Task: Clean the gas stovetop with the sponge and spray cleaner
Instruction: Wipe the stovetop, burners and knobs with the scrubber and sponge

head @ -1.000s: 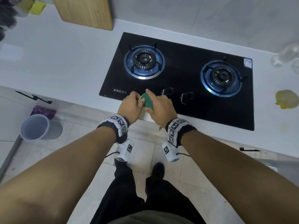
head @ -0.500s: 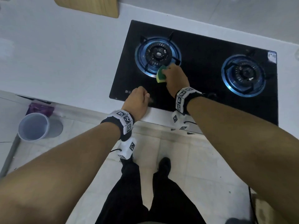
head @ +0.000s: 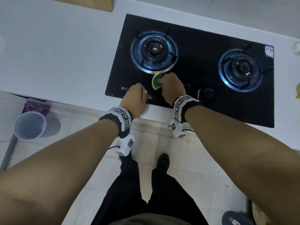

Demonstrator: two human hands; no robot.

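Sponge (head: 156, 80), gripped by the right hand (head: 172, 87), has slid nearer the clenched left hand (head: 134, 98), whose knuckles hide the stovetop (head: 201, 73) lettering.

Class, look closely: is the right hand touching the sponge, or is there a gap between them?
Touching. The head view shows the right hand with its fingers curled round the sponge, gripping it on the black stovetop just below the left burner.

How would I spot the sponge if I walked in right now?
Find the black glass stovetop set in the white counter, then its left burner with the blue ring. Just in front of that ring, the right hand pinches the sponge: a bent yellow-and-green pad, the only bright thing on the glass.
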